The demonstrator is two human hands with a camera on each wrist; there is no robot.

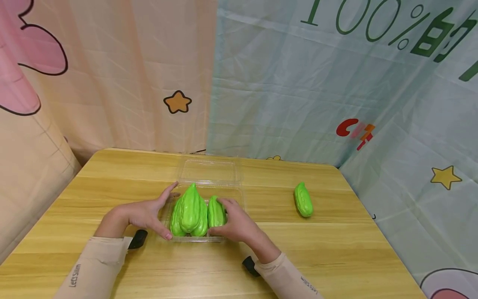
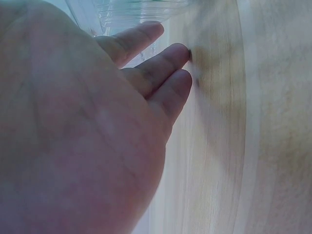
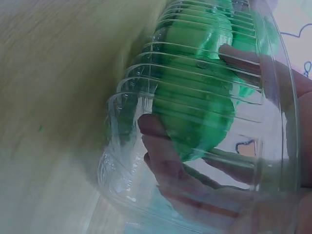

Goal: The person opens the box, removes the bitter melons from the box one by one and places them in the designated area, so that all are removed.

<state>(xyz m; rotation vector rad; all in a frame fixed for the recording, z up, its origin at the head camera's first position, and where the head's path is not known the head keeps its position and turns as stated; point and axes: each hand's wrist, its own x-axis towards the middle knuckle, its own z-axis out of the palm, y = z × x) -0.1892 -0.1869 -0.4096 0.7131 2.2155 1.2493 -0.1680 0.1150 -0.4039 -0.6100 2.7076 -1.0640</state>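
Observation:
A clear plastic clamshell box [image 1: 194,239] sits on the table with several bright green ridged gourds inside, one large gourd [image 1: 190,209] lying on top of others. My right hand [image 1: 239,224] reaches into the box and grips the gourd at its right side [image 1: 216,214], thumb at the near end and fingers along the right. Through the clear wall in the right wrist view, fingers [image 3: 168,165] curl beside that gourd [image 3: 195,107]. My left hand [image 1: 147,214] spreads along the box's left side, thumb by the near corner, fingers [image 2: 168,66] extended.
Another green gourd [image 1: 303,200] lies alone on the wooden table [image 1: 336,249], to the right. The box's clear lid [image 1: 209,170] is folded back toward the table's far edge. Printed curtains [image 1: 280,91] hang behind and along the sides.

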